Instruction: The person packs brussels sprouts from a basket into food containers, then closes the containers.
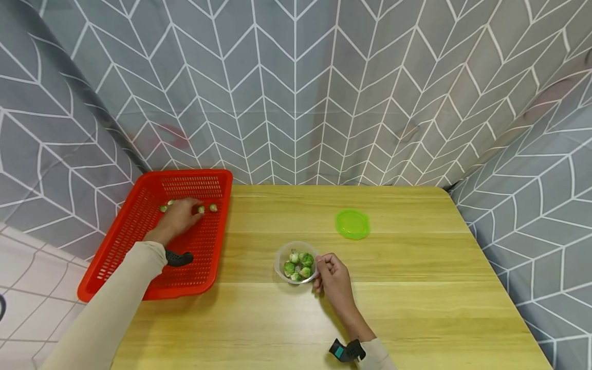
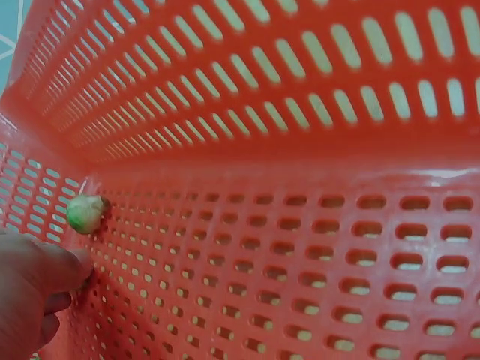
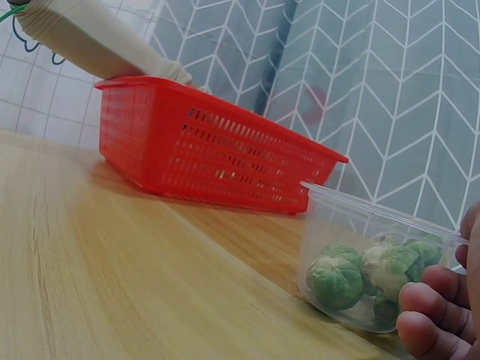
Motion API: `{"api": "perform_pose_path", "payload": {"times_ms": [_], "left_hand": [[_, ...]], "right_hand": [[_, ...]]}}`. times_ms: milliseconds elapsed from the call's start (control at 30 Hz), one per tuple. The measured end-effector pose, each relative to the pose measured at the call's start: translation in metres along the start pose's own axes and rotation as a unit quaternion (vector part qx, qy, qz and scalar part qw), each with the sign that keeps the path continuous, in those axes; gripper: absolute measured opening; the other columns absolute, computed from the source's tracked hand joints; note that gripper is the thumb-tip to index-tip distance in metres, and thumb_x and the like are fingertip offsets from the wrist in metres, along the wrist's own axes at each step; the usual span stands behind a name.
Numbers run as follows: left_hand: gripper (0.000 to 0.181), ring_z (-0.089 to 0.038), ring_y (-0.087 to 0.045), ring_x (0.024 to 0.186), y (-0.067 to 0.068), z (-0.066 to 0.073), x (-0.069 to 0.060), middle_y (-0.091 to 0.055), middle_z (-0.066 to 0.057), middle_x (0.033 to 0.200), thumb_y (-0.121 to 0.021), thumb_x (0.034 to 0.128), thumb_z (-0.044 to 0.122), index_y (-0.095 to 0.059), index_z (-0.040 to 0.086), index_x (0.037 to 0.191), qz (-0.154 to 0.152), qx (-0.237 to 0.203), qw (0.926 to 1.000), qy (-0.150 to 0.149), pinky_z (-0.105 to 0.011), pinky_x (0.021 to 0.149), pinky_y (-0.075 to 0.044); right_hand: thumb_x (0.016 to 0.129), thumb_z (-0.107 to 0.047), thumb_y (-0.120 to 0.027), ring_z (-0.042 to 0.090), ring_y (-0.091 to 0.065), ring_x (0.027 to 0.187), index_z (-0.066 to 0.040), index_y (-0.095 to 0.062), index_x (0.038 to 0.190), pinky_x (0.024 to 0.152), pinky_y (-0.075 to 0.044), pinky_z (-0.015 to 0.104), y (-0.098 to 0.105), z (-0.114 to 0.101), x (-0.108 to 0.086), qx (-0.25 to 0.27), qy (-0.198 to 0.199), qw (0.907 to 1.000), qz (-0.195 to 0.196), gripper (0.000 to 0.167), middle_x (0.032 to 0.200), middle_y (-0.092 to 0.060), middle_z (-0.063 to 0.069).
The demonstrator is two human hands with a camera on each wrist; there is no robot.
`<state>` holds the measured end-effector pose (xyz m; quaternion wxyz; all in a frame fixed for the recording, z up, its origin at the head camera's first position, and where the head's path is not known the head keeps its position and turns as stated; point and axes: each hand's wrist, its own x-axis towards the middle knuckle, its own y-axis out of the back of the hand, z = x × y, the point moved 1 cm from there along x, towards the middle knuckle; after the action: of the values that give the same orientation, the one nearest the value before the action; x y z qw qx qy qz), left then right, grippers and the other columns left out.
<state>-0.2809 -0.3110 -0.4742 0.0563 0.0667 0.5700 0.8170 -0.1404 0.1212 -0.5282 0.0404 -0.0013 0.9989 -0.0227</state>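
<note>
Inside the red basket (image 1: pixel 210 257), my left hand (image 1: pixel 178 218) curls its thumb and forefinger round a Brussels sprout (image 1: pixel 201 209). Another sprout (image 1: pixel 213 207) lies just to its right, and a few more show at the hand's left. In the left wrist view the hand (image 2: pixel 34 292) covers most of what is at its fingertips; one sprout (image 2: pixel 86 214) lies beyond them. My right hand (image 1: pixel 335 282) grips the right side of a clear round bowl (image 1: pixel 279 264) holding several sprouts (image 1: pixel 306 259). The right wrist view shows its fingers (image 3: pixel 435 315) against the bowl's wall (image 3: pixel 311 232).
A green lid (image 1: pixel 352 224) lies on the wooden table (image 1: pixel 407 308), behind and to the right of the bowl. The basket stands at the table's left side. Grey patterned curtains (image 1: pixel 296 92) hang behind the table and along its sides.
</note>
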Motion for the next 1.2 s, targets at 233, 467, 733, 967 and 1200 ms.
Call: {"api": "perform_pose_path", "payload": {"times_ms": [233, 467, 733, 967, 1200], "left_hand": [[0.039, -0.046, -0.06, 0.112, -0.003, -0.003, 0.002, -0.063, -0.031, 0.123, -0.07, 0.0918, 0.007, -0.062, -0.01, 0.126, 0.006, -0.004, 1.0, -0.004, -0.06, 0.099, -0.046], [0.032, -0.043, -0.062, 0.105, -0.003, -0.004, 0.0, -0.066, -0.029, 0.116, -0.069, 0.0927, 0.006, -0.065, -0.008, 0.122, 0.017, -0.021, 0.9996, -0.006, -0.058, 0.096, -0.048], [0.028, -0.04, -0.064, 0.096, -0.001, -0.004, -0.003, -0.069, -0.025, 0.109, -0.072, 0.0916, 0.008, -0.067, -0.003, 0.117, 0.029, -0.039, 0.9988, 0.0, -0.057, 0.091, -0.051], [0.026, -0.037, -0.065, 0.094, 0.001, -0.005, -0.006, -0.071, -0.022, 0.106, -0.075, 0.0903, 0.009, -0.069, 0.0, 0.113, 0.031, -0.046, 0.9984, 0.009, -0.055, 0.09, -0.053], [0.023, -0.039, -0.069, 0.09, 0.013, 0.002, -0.013, -0.073, -0.022, 0.098, -0.078, 0.087, 0.007, -0.072, -0.001, 0.107, 0.072, -0.064, 0.995, -0.024, -0.056, 0.083, -0.054]], "right_hand": [[0.105, -0.016, -0.055, 0.024, -0.057, 0.048, 0.007, -0.058, 0.099, 0.043, -0.052, 0.034, 0.0, -0.003, 0.002, -0.001, -0.009, 0.9999, -0.007, 0.024, 0.072, -0.06, 0.025], [0.104, -0.024, -0.058, 0.02, -0.056, 0.048, 0.003, -0.059, 0.1, 0.042, -0.051, 0.031, 0.0, -0.001, 0.0, 0.0, -0.005, 1.0, 0.002, 0.027, 0.071, -0.061, 0.021], [0.105, -0.02, -0.056, 0.022, -0.056, 0.048, 0.007, -0.057, 0.099, 0.043, -0.051, 0.032, 0.0, -0.009, -0.003, 0.004, -0.003, 1.0, -0.006, 0.028, 0.071, -0.061, 0.022], [0.105, -0.014, -0.055, 0.024, -0.057, 0.048, 0.009, -0.057, 0.098, 0.044, -0.052, 0.034, -0.003, -0.026, -0.01, 0.002, -0.007, 0.9999, -0.014, 0.025, 0.071, -0.06, 0.026], [0.105, -0.014, -0.054, 0.025, -0.057, 0.048, 0.012, -0.057, 0.099, 0.044, -0.052, 0.033, -0.003, -0.032, -0.012, -0.006, -0.006, 0.9999, -0.013, 0.027, 0.072, -0.06, 0.027]]}}
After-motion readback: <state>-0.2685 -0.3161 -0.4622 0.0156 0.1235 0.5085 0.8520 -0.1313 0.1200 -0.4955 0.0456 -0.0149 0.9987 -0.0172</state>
